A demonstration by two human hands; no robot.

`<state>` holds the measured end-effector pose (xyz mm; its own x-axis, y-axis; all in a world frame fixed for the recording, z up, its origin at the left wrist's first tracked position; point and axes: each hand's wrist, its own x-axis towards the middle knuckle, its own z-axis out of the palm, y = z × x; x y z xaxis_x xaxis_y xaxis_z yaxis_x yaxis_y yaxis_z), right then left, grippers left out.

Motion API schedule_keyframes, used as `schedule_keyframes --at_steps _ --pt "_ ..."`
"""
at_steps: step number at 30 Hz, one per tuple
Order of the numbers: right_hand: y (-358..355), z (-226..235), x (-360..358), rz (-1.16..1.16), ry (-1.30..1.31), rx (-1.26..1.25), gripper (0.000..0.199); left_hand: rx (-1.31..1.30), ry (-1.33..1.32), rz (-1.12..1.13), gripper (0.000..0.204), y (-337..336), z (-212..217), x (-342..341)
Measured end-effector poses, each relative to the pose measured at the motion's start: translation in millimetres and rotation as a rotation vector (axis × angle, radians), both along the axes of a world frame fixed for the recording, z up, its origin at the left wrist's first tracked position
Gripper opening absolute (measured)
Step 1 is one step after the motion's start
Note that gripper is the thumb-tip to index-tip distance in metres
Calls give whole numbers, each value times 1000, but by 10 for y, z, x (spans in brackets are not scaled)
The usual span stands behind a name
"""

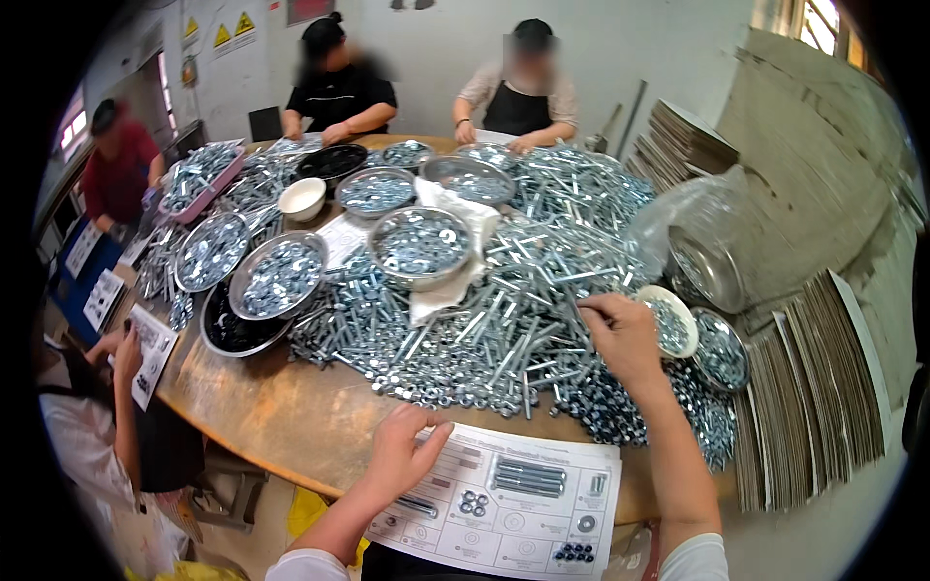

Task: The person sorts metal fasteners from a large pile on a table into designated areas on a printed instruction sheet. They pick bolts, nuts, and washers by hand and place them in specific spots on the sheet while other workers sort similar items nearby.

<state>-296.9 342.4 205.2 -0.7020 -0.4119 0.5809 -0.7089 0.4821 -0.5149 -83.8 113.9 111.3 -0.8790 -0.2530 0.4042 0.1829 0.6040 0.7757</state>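
Note:
My right hand (pixel 625 339) is over the right part of a large heap of silvery bolts (pixel 533 276). Its thumb and fingers are pinched together at the bolts; what they hold, if anything, is hidden. My left hand (pixel 402 453) rests at the left edge of a printed parts sheet (pixel 460 542), thumb and fingers apart, with nothing visible between them. On that sheet lie a row of long bolts (pixel 529 476), several nuts (pixel 474 504), a washer (pixel 586 524), a group of dark nuts (pixel 573 553) and some short bolts (pixel 598 484). Loose nuts (pixel 455 381) edge the heap.
Metal bowls of washers (pixel 421 242) stand amid the heap, beside a white bowl (pixel 302 199). At right are a white dish (pixel 670 321), a steel bowl (pixel 722 351) and stacked cardboard (pixel 819 368). Co-workers (pixel 339 97) sit around the wooden table (pixel 242 407).

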Motion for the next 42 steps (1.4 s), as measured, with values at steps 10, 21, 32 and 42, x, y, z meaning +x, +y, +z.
schedule_keyframes --at_steps 10,21,32,42 --pt "-2069 19 -817 122 249 644 18 89 46 2 10 -363 18 108" --pt "-2665 -157 -1160 96 155 641 21 175 -35 187 9 -865 -275 609" --pt "-3087 -184 -1186 -105 277 819 16 220 -30 177 9 -849 -361 685" --pt "-2469 -104 -1176 4 -301 121 25 996 -180 122 22 -873 -342 500"
